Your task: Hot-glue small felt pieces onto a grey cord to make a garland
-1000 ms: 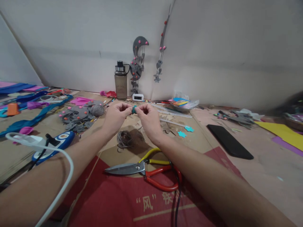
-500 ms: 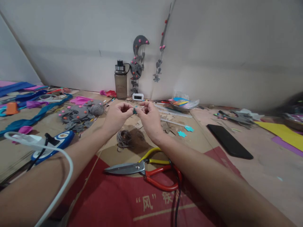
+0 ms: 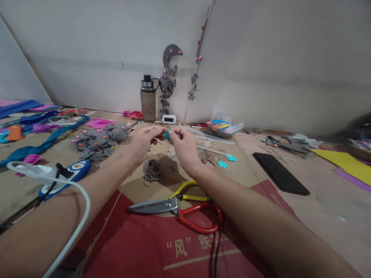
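Note:
Both my hands meet above the middle of the cardboard-covered table. My left hand and my right hand pinch a small teal foam piece between their fingertips. Below them lies a loose coil of grey cord. Nearer to me, large scissors with red and yellow handles rest on the red printed cardboard. Two teal foam flowers lie to the right of my right hand.
A bottle and a small clock stand by the wall under a hanging grey felt moon. Grey felt cutouts and a yarn ball lie left, a glue gun nearer, a black phone right.
My fingers have turned the teal piece between them, so more of it shows now. My left hand has tipped slightly outward. Everything else on the table is as before.

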`<act>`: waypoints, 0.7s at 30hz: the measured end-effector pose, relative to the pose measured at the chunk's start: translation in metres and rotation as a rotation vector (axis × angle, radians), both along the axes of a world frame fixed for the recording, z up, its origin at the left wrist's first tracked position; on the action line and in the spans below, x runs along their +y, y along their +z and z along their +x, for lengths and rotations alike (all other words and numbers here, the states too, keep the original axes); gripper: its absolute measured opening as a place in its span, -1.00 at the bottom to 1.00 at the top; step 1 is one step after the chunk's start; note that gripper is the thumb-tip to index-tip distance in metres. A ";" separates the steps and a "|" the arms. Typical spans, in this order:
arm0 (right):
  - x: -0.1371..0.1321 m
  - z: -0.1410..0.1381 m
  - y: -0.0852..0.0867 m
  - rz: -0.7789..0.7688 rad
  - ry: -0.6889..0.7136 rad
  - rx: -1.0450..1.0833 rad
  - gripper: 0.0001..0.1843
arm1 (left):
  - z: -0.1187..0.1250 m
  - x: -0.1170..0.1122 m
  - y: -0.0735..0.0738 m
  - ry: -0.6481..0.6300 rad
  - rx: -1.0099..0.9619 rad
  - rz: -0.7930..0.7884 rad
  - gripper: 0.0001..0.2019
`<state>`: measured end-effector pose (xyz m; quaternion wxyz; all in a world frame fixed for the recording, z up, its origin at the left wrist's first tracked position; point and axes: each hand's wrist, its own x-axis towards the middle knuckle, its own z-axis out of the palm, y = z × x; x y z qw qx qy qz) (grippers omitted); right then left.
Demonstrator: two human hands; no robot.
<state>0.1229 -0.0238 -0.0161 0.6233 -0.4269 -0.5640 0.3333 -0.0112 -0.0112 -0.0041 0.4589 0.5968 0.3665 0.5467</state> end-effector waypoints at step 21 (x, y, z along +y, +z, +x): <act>0.001 -0.004 -0.012 0.055 0.024 -0.116 -0.79 | 0.000 0.007 -0.010 0.256 0.018 0.035 -0.84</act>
